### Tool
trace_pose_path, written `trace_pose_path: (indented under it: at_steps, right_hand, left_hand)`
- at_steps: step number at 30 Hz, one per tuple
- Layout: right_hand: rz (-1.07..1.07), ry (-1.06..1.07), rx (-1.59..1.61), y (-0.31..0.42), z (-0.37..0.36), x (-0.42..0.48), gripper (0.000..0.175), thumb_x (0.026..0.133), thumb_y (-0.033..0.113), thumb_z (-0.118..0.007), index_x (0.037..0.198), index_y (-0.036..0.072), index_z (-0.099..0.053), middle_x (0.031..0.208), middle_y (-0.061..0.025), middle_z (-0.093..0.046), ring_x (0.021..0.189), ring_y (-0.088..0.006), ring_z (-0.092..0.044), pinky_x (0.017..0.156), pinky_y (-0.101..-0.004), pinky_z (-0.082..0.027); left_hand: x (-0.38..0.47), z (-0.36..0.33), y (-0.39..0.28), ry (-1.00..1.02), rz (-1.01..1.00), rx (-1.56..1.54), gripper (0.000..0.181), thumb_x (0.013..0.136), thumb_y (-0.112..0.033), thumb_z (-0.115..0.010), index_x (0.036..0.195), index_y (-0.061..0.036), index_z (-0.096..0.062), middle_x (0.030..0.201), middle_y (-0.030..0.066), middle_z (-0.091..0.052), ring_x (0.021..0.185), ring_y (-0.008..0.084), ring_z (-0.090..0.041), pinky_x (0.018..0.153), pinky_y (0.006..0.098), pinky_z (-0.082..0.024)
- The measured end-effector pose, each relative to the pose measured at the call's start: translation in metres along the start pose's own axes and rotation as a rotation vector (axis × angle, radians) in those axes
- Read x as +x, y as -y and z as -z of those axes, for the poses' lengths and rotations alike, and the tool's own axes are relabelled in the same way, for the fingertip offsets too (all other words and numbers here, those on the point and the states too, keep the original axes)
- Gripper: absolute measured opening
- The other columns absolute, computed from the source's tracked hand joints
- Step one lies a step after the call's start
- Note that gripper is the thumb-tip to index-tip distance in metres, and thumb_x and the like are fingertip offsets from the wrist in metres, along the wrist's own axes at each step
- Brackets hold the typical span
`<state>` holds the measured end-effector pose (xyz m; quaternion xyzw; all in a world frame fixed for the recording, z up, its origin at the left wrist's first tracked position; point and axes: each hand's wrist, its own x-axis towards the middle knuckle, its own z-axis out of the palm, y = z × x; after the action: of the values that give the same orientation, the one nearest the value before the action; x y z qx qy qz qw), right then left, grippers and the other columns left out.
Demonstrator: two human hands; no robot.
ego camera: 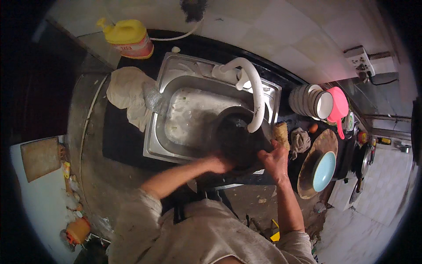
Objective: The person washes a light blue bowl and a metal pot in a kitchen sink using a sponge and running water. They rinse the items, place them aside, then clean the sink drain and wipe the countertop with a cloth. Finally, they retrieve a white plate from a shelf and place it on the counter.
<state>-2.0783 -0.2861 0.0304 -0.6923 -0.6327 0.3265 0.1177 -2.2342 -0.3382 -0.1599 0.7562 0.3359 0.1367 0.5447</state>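
Note:
A dark round pan (239, 138) is over the right part of the stainless steel sink (152, 145), its near side reaching past the sink's front rim. My right hand (275, 159) grips the pan's right edge, with the thumb on the near side. At the near left edge of the pan is my left hand (220, 164), blurred, its fingers hidden against the dark metal. The white curved faucet (255, 89) arches above the pan, and its spout overlaps the pan in view. The sink's basin floor (191, 115) looks wet, with small green scraps on it.
A cloth (127, 89) lies left of the sink, below a yellow jug (130, 36). To the right stand stacked bowls (305, 99), a pink dipper (338, 102), a rag (300, 140) and a round wooden board (305, 176) bearing a light-blue plate (324, 171). A tan roll (281, 133) is close to my right hand.

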Motion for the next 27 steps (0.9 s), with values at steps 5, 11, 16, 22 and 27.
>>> trace_pose_path:
  at_steps: [5,11,16,22,27]
  right_hand:
    - [-0.004,-0.017,0.122,-0.003,-0.008,-0.004,0.025,0.066,0.006,-0.060,0.087,-0.008,-0.061,0.066,-0.0007,-0.058,0.058,-0.0091,-0.049,0.053,-0.0264,-0.042]
    - [0.018,0.016,0.000,0.006,-0.004,-0.003,0.029,0.064,0.009,-0.062,0.087,-0.008,-0.060,0.061,-0.0077,-0.056,0.058,-0.0105,-0.049,0.054,-0.0295,-0.042]
    - [-0.021,0.003,-0.064,0.010,0.002,-0.004,0.030,0.064,0.011,-0.062,0.088,-0.008,-0.061,0.062,-0.0106,-0.058,0.057,-0.0128,-0.051,0.055,-0.0313,-0.044]
    - [-0.080,-0.039,0.260,-0.001,-0.002,-0.003,0.027,0.068,0.005,-0.062,0.092,-0.008,-0.062,0.072,-0.0070,-0.064,0.062,-0.0122,-0.056,0.059,-0.0268,-0.046]
    - [-0.163,0.028,0.455,-0.046,0.003,0.015,0.031,0.070,0.003,-0.062,0.099,-0.006,-0.062,0.079,-0.0054,-0.066,0.066,-0.0131,-0.059,0.061,-0.0244,-0.047]
  left_hand:
    - [0.001,0.022,0.035,-0.526,-0.197,-0.192,0.040,0.086,-0.024,-0.051,0.120,-0.0048,-0.060,0.121,0.0188,-0.059,0.112,0.0312,-0.055,0.100,0.0399,-0.040]
    - [0.009,-0.033,-0.006,0.057,0.038,-0.276,0.041,0.094,-0.028,-0.041,0.127,-0.0073,-0.054,0.121,0.0188,-0.059,0.115,0.0305,-0.054,0.102,0.0426,-0.038]
    - [0.010,0.053,0.053,-0.504,-0.257,-0.699,0.037,0.092,-0.018,-0.051,0.128,-0.0095,-0.050,0.129,0.0120,-0.053,0.118,0.0266,-0.049,0.104,0.0426,-0.035]
    - [-0.003,0.074,0.038,-0.628,0.290,0.469,0.064,0.074,-0.006,-0.066,0.133,-0.0100,-0.042,0.131,0.0110,-0.051,0.128,0.0298,-0.040,0.101,0.0459,-0.040]
    - [-0.007,0.104,0.024,-0.600,0.404,-0.052,0.056,0.074,-0.010,-0.067,0.123,-0.0069,-0.039,0.120,0.0210,-0.055,0.113,0.0379,-0.052,0.091,0.0438,-0.045]
